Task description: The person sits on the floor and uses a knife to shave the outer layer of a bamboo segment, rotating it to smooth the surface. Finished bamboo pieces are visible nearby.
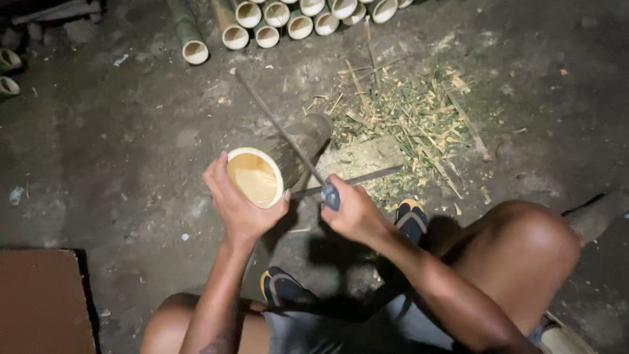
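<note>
**poster1:** Knees and forearms fill the bottom of the shot, person's squatting on a dirt floor (131,151) in dark sandals. Main thing is a short bamboo section (278,164), lying tilted with its open cut end facing up toward the camera, pale yellow inside, green-grey skin. Left hand (239,203) cups the rim, fingers wrapped round the edge. Right hand (354,210) has its fingers clamped on the blue handle of a long thin blade (282,131), which lies across the side of the tube, pointing up and away.

**poster2:** How far along would you say?

**poster1:** My guess, midway on this piece. It's already cut to length and the end looks clean. Some skin's still on it. Big pile of green shavings and splinters (413,118) just past it, around a flat block (360,157) it seems to rest against. Up top there's a row of cut bamboo tubes (288,19), open ends toward us.

**poster2:** Any labels or packaging?

**poster1:** None I can see. Only a flat reddish-brown board (39,301) at bottom left, plain.
</note>
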